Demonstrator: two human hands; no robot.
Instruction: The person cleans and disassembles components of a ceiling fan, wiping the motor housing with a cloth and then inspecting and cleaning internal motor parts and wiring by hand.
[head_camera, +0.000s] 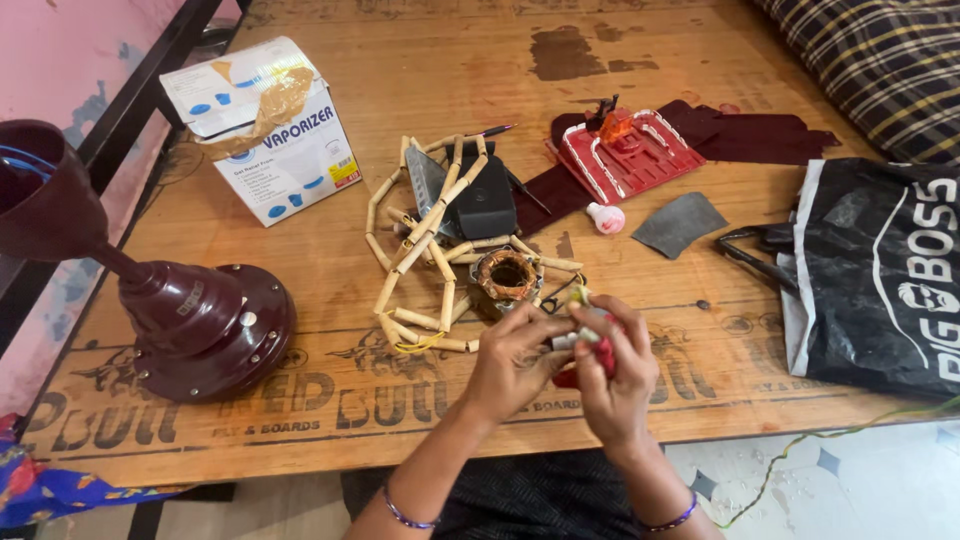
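Observation:
My left hand (512, 360) and my right hand (615, 365) meet above the front edge of a wooden board table (400, 70). Together they pinch a small red and white object (585, 345) with wires on it; its exact shape is hidden by my fingers. Just beyond my hands lies a round copper-wound coil (507, 273). Wires threaded with tan sleeve segments (425, 240) loop from it around a black box (483, 205).
A maroon fan housing (195, 320) sits at the left, a white cardboard box (265, 125) behind it. A red plastic tray (628, 150), dark red cloth (745, 135), grey patch (680, 222) and black plastic bag (880, 270) lie to the right.

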